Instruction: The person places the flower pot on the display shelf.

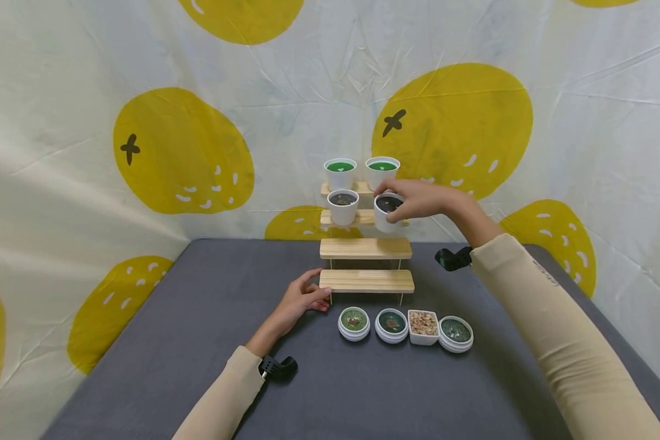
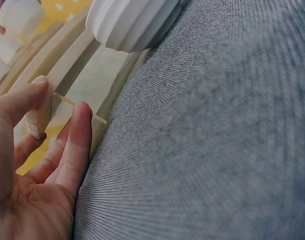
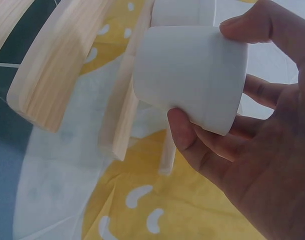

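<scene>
A wooden tiered stand with several steps stands on the grey cloth. My left hand holds the left end of its lowest step, and the left wrist view shows the thumb against the board's end. My right hand grips a white cup with dark contents, thumb and fingers around its side. That cup is at the right of the second step from the top; whether it rests there I cannot tell. Beside it on that step sits another white cup with dark contents.
Two white cups with green contents, a left one and a right one, stand on the top step. Before the stand lie round white containers and a square dish of tan bits. A patterned curtain hangs behind.
</scene>
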A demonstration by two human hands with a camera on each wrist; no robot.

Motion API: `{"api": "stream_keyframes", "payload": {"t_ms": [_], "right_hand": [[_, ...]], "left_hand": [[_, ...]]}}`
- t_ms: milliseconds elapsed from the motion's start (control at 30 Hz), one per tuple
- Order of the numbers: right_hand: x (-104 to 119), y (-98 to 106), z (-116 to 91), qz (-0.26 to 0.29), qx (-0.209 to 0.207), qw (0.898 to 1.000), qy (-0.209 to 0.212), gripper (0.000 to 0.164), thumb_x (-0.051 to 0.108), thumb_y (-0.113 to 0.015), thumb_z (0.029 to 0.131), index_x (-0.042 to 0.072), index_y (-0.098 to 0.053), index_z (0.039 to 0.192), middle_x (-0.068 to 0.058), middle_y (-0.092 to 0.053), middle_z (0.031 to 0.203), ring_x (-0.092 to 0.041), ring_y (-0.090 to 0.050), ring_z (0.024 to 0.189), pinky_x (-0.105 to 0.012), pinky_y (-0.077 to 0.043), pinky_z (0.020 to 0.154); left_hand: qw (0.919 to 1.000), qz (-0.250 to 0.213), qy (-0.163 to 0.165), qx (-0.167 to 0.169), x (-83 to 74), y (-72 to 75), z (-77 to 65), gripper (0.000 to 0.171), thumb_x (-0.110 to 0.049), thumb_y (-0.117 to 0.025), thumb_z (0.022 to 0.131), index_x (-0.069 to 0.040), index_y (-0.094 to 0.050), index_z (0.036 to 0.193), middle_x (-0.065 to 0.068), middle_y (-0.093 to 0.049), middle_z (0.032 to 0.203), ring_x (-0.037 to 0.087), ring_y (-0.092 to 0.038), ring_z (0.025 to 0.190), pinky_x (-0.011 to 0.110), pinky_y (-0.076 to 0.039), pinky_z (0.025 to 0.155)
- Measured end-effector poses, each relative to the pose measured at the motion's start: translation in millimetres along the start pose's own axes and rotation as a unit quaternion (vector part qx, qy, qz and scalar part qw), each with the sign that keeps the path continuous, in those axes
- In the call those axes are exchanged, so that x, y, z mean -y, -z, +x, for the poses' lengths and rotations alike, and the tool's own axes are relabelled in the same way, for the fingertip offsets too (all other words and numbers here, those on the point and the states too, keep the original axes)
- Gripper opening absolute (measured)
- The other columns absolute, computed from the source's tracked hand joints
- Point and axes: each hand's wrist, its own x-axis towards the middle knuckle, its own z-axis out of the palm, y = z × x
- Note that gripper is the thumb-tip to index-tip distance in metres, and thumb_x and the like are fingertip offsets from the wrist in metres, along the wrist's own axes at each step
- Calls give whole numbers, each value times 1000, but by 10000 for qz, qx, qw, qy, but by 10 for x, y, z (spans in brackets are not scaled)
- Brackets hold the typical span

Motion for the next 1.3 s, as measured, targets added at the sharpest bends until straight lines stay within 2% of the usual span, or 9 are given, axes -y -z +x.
{"api": "stream_keyframes", "payload": {"t_ms": [333,600,1067,1300], "right_hand": [[96,-72,163,-205,27,9998,37,58,20,-73,89,9,-51,140,-15,-57,136,-31,-53,113,-46,-49,95],[82,-162,280,-213,64,9997,-29,58,20,-73,89,8,-52,141,-14,-57,140,-29,-53,118,-48,-50,102],[170,-184,294,-216,-7,9997,-91,59,21,-72,88,7,-51,142,-15,-58,140,-30,-53,119,-49,-50,104],[168,-141,289,-84,-95,9999,-43,56,18,-71,89,3,-50,140,-18,-57,136,-31,-53,115,-49,-50,101]], "left_hand": [[10000,-1,-16,10,-8,-3,-20,72,-17,-73,98,-10,-36,159,8,-70,93,18,-72,79,33,-65,74],[10000,-18,-15,-11,10,-6,-23,70,-15,-72,98,-11,-38,159,9,-70,93,18,-72,77,32,-65,73],[10000,-51,-51,21,0,9,-39,70,-14,-72,98,-10,-37,159,10,-70,93,18,-72,77,33,-65,74],[10000,-62,-30,12,5,20,-52,69,-13,-72,98,-11,-38,158,9,-70,92,18,-72,77,33,-65,73]]}}
